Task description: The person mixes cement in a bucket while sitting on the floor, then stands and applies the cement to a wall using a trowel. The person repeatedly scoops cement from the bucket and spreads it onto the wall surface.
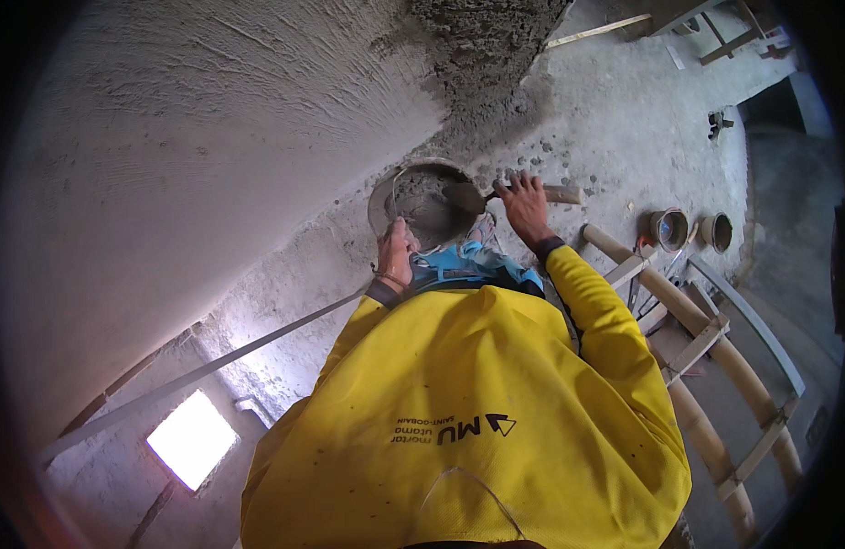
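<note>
Yellow shirt (pixel 477 366) closest. Right hand (pixel 527 210) wrapped round trowel (pixel 465 198), blade over mortar bucket (pixel 380 205); left hand (pixel 397 254) gripping rim.

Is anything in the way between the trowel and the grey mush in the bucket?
Nothing visible blocks it. The right hand holds the trowel, its blade over the open bucket beside the grey mush. The left hand is at the near-left rim, not between them.

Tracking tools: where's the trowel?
Head view, above and right of centre: the trowel is in the right hand, blade at the right of the bucket.
</note>
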A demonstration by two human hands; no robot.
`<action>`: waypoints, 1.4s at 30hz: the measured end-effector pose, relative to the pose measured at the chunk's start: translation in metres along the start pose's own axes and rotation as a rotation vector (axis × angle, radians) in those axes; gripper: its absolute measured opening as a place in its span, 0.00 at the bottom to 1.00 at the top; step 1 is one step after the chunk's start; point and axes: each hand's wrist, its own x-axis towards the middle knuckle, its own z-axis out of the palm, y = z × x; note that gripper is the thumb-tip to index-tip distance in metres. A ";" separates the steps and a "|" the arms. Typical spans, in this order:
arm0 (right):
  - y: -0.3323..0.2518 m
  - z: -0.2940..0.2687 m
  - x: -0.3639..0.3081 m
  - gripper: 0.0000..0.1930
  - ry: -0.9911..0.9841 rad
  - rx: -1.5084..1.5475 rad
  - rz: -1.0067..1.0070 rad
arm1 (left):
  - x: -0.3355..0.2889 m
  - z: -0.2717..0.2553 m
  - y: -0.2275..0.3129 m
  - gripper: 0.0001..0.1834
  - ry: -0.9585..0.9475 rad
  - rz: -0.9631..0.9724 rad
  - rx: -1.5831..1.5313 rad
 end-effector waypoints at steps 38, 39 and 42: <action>-0.007 0.045 -0.011 0.14 -0.376 0.603 0.441 | 0.062 0.018 -0.052 0.20 0.131 -0.213 0.169; -0.009 0.053 -0.010 0.15 -0.386 0.615 0.459 | 0.061 0.022 -0.049 0.21 0.144 -0.229 0.188; -0.015 0.087 -0.002 0.15 -0.435 0.639 0.506 | 0.066 0.031 -0.042 0.18 0.155 -0.261 0.232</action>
